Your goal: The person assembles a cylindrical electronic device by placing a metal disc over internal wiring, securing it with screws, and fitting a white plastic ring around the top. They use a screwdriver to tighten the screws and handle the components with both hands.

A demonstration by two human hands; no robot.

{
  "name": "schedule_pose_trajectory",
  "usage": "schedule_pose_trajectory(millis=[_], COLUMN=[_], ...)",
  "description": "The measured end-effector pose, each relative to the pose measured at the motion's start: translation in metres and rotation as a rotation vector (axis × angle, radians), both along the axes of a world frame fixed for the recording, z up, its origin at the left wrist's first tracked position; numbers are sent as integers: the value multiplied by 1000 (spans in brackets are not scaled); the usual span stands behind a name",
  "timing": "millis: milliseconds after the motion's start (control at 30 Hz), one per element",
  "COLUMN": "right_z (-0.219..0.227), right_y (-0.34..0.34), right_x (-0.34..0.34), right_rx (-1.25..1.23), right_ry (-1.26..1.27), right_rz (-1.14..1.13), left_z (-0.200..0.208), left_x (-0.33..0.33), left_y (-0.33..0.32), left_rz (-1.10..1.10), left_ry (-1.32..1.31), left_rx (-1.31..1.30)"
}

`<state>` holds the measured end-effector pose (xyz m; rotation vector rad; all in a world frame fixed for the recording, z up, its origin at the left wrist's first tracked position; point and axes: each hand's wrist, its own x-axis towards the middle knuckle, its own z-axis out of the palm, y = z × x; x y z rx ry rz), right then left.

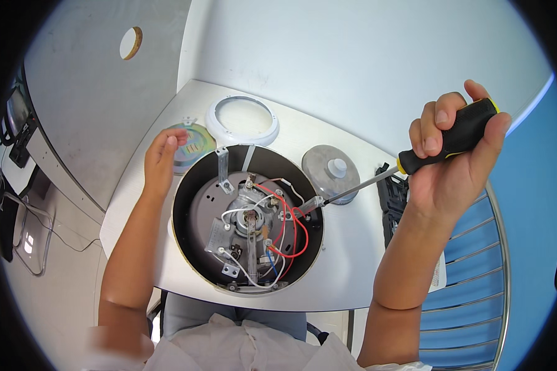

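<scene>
Far: pale wall is rising behind white counter. Left: grey panel with round hole is standing beside pale floor. Right: metal rails are curving against blue surface.

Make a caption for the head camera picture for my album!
The right hand holds a screwdriver at the edge of a round housing with wires inside.
</scene>
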<state>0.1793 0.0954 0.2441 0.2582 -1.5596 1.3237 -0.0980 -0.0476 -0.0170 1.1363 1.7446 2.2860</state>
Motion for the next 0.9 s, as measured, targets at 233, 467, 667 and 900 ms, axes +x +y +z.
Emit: schedule_pose_trajectory(millis=[233, 467, 667, 900], right_z=[0, 3, 0, 0], right_y=[0, 4, 14, 37], right_x=[-5, -11, -8, -13], right_rx=[56, 44, 43, 124], right_ry=[-48, -82, -57, -89], right_rz=[49, 130, 148, 639], left_z=[1, 2, 2, 14], left_x=[0, -5, -26, -35], left_y=[0, -3, -13, -31], left_rz=[16, 93, 337, 523], left_ry=[6, 28, -117, -256], left_rx=[-5, 31, 155, 276])
